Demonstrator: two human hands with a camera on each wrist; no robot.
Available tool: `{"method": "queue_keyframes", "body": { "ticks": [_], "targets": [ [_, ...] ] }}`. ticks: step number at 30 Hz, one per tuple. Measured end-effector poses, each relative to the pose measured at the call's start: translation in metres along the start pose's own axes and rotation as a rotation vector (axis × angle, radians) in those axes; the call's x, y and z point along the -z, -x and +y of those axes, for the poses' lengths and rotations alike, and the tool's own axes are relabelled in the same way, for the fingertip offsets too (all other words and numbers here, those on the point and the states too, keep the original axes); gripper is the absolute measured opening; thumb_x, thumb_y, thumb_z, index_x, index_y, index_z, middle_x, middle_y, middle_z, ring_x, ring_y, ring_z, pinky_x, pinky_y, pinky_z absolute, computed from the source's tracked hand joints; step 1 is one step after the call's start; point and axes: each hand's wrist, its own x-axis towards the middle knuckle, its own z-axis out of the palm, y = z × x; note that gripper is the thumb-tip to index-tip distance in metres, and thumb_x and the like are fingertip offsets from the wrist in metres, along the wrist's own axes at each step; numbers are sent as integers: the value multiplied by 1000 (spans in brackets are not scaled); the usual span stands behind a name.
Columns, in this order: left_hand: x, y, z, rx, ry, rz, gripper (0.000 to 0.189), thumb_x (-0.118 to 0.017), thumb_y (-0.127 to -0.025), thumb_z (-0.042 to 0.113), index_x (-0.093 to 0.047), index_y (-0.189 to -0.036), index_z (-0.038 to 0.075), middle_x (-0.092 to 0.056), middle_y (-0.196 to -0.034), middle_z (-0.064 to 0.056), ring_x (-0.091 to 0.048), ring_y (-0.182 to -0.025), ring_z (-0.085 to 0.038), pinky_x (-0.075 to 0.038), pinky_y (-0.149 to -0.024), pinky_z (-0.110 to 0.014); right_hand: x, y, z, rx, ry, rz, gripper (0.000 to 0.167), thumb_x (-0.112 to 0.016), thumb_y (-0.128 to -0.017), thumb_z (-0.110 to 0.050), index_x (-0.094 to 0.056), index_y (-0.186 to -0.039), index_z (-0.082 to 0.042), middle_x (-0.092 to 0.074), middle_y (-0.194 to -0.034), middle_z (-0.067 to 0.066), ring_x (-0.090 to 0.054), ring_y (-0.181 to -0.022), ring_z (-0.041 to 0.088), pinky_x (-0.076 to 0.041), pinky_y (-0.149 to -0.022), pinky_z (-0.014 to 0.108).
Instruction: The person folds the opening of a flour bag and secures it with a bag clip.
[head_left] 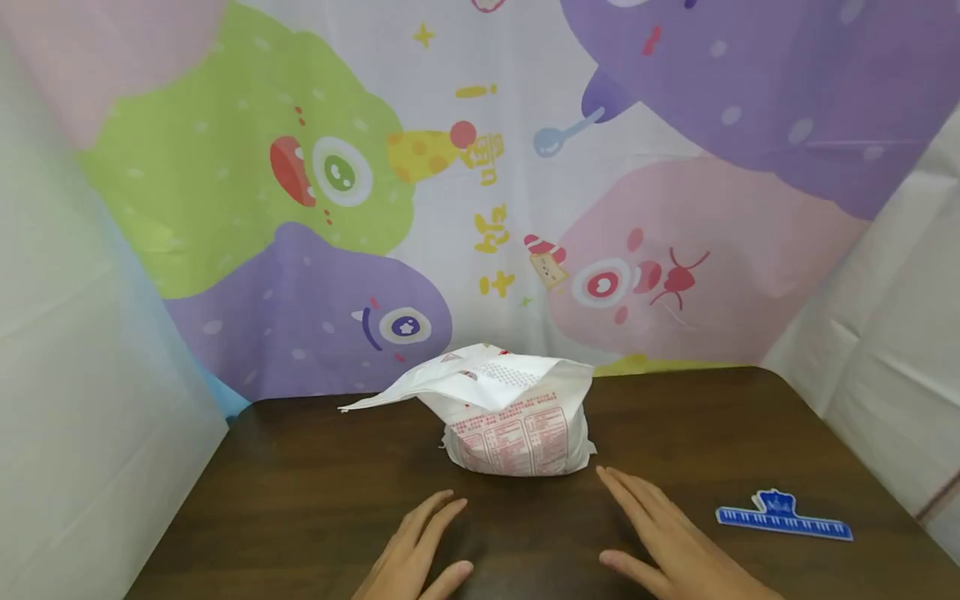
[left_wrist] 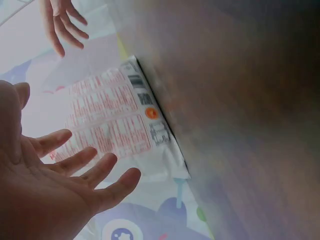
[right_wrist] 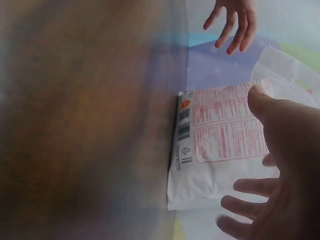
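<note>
A white plastic bag (head_left: 517, 425) with red print stands on the dark table, its upper part folded over toward the left. In the left wrist view its printed side (left_wrist: 110, 115) shows text panels, a barcode and an orange round mark. My left hand (head_left: 416, 546) is in front of the bag and to its left, fingers spread and holding nothing. On the other side my right hand (head_left: 667, 533) reaches forward, fingers extended, apart from the bag's right corner. Both hands flank the bag in the right wrist view, where the bag's lower edge (right_wrist: 175, 150) meets the table.
A blue clip (head_left: 783, 517) with a piano-key pattern lies on the table at the right. Behind the brown table (head_left: 315, 475) hangs a cloth (head_left: 495, 317) with cartoon monsters. White cloth walls (head_left: 67, 375) close off both sides.
</note>
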Motion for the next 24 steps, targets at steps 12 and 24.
{"method": "queue_keyframes", "body": {
  "ticks": [12,24],
  "targets": [
    [13,-19,-15,78,125,-36,58,-58,-100,41,-43,-149,15,-41,-153,-2,-40,-140,-22,-41,-105,-52,-8,-41,19,-185,-329,-48,91,-65,-94,-46,-7,-160,-23,-35,-156,17,-35,-142,35,-34,-105,64],
    [12,-58,-34,214,335,-126,79,-55,-98,53,-21,-158,14,-23,-162,-2,-22,-148,-22,-24,-117,-50,-19,-82,38,-189,-445,-46,103,-72,-88,-47,-7,-160,-10,-16,-163,18,-22,-147,41,-29,-108,65]
  ]
}}
